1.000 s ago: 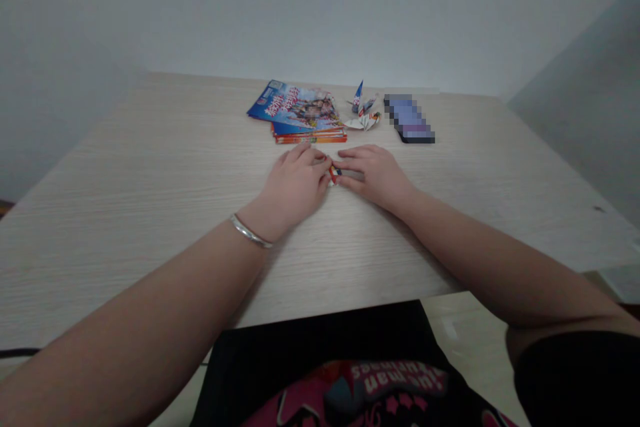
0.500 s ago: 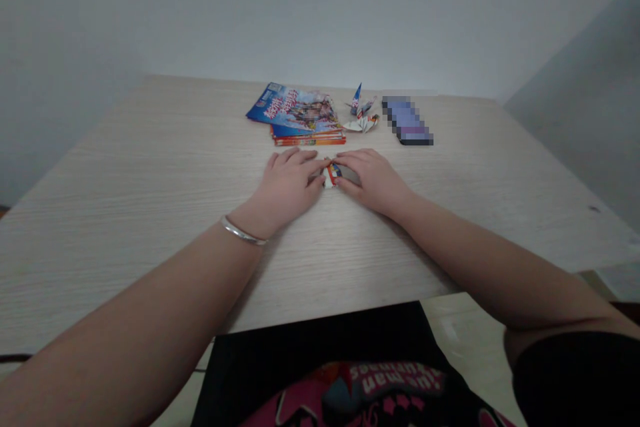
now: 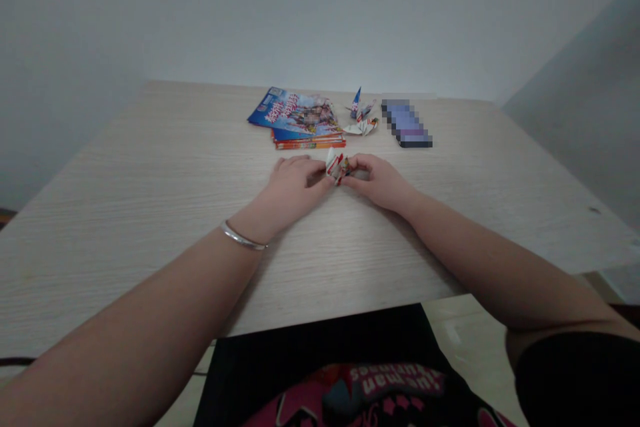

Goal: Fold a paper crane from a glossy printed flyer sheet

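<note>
A small folded piece of printed paper [image 3: 336, 165], white with red and dark marks, is lifted a little off the wooden table [image 3: 150, 167] between my two hands. My left hand [image 3: 295, 183] pinches its left side with curled fingers; a silver bangle [image 3: 243, 238] is on that wrist. My right hand [image 3: 383, 181] pinches its right side, fingers curled too. Both hands rest low on the table, near its middle.
Behind my hands lies a stack of colourful booklets [image 3: 300, 121]. To its right stand small folded paper figures [image 3: 361, 117], then a dark flat phone-like object [image 3: 406, 123]. The table's near edge runs above my lap; a grey wall closes the back.
My hands went from pressing the paper flat on the table to pinching it and raising it slightly. More of the folded paper now shows between my fingers.
</note>
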Available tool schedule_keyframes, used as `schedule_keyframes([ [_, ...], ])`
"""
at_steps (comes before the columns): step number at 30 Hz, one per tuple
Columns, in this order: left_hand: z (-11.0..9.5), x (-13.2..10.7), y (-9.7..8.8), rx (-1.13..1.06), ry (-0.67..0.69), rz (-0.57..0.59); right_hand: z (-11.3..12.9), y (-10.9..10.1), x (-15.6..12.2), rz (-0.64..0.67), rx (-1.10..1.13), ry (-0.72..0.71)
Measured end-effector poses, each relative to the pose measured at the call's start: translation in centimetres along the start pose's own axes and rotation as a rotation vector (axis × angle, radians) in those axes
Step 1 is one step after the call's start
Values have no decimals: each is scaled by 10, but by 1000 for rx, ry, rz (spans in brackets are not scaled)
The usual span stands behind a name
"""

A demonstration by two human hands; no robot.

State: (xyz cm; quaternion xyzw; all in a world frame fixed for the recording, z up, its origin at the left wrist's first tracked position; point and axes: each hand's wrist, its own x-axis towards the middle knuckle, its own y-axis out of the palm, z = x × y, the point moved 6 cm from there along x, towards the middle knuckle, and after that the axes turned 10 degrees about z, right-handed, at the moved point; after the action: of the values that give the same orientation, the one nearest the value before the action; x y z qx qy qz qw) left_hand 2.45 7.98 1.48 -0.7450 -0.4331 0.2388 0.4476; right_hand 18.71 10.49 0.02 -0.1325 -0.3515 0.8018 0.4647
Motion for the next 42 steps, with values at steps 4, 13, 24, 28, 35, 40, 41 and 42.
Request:
schedule_keyframes([
  [4, -5, -2, -3, -171, 22, 8, -3, 3, -4, 15, 245, 25],
  [13, -5, -4, -5, -95, -40, 0, 3, 6, -4, 44, 317, 32],
  [24, -7, -3, -2, -32, -31, 27, 7, 10, -5, 96, 188, 60],
  [28, -8, -6, -4, -206, -42, -5, 3, 9, -3, 76, 225, 53],
  [35, -1, -6, -4, -509, 19, -97, -7, 5, -1, -18, 405, 35],
  [40, -2, -6, -4, -500, 7, -114, -4, 8, -4, -31, 334, 43],
  [41, -2, -6, -5, -486, 3, -123, -1, 9, -5, -19, 314, 28],
  [42, -3, -7, -6, -469, 0, -132, 2, 9, -6, -7, 290, 6],
])
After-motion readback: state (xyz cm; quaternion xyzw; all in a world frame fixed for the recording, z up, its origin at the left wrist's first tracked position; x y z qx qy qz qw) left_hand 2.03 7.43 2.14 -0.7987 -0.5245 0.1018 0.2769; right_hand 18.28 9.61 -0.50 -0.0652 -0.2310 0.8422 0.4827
